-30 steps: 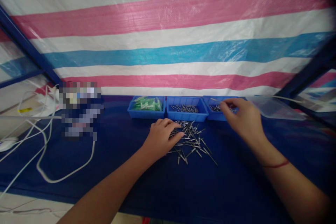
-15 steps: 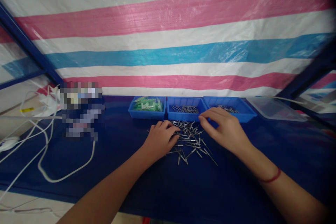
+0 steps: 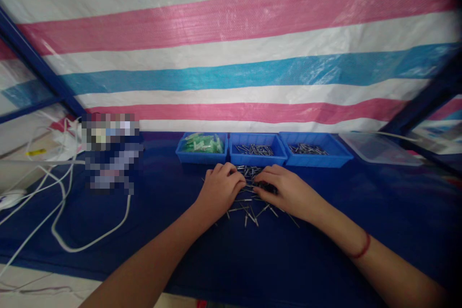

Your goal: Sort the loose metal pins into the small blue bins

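Note:
Silvery blind rivets (image 3: 249,209) with long thin stems lie in a loose pile on the dark blue tabletop (image 3: 231,260). At the pile's left side is my left hand (image 3: 221,187), its fingers curled and the thumb and forefinger closed together; whatever is between them is hidden. My right hand (image 3: 288,190) reaches into the pile's right side, thumb and forefinger apart, fingertips down among the rivets. Behind the pile, the middle blue bin (image 3: 258,160) and the right blue bin (image 3: 319,160) hold similar rivets. The left blue bin (image 3: 202,158) contains green pieces.
A clear plastic lid (image 3: 378,149) lies to the right of the bins. White cables (image 3: 65,245) loop across the left side, near a blurred-out patch (image 3: 111,154). Striped plastic sheeting (image 3: 231,48) hangs behind the table between blue frame posts.
My right hand has moved left and down from in front of the right bin to the rivet pile. My left hand stays in place, its thumb and forefinger now closer together.

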`<state>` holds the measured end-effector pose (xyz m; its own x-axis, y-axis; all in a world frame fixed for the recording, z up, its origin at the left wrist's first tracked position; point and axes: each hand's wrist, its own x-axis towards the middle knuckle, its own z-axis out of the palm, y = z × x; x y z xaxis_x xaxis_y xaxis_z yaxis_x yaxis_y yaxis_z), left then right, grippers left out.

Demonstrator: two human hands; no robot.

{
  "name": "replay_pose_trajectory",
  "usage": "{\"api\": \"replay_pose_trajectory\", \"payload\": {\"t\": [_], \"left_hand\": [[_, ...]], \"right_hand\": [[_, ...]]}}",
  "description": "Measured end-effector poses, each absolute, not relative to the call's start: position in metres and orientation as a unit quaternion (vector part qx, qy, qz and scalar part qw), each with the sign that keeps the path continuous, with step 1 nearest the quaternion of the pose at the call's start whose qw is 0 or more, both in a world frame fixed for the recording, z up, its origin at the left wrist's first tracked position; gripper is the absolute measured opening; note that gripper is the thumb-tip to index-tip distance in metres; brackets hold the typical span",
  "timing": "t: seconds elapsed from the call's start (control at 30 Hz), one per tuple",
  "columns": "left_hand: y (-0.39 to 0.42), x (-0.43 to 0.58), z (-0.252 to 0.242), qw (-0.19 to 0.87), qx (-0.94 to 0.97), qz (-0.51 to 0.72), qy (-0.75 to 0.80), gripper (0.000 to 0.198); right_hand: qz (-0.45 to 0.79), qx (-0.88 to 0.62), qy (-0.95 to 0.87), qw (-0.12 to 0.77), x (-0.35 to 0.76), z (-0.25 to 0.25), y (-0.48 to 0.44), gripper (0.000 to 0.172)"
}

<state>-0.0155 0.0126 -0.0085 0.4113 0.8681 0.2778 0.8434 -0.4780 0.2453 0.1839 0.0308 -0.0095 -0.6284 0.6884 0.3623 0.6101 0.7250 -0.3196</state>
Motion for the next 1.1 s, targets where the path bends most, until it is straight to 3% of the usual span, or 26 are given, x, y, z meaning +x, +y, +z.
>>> {"api": "replay_pose_trajectory", "payload": {"t": [0.27, 0.53, 0.83, 1.1], "left_hand": [[0.014, -0.01, -0.003, 0.206, 0.796, 0.331, 0.463, 0.021], [0.013, -0.006, -0.007, 0.325, 0.726, 0.393, 0.46, 0.021], [0.017, -0.007, -0.004, 0.244, 0.802, 0.341, 0.425, 0.021], [0.015, -0.007, -0.004, 0.229, 0.778, 0.372, 0.452, 0.015]], "right_hand": [[0.259, -0.394, -0.782, 0.407, 0.173, -0.011, 0.025, 0.016], [0.41, -0.381, -0.69, 0.458, 0.169, -0.009, 0.022, 0.018], [0.408, -0.386, -0.675, 0.479, 0.171, -0.008, 0.023, 0.015], [0.386, -0.394, -0.687, 0.473, 0.172, -0.006, 0.023, 0.013]]}}
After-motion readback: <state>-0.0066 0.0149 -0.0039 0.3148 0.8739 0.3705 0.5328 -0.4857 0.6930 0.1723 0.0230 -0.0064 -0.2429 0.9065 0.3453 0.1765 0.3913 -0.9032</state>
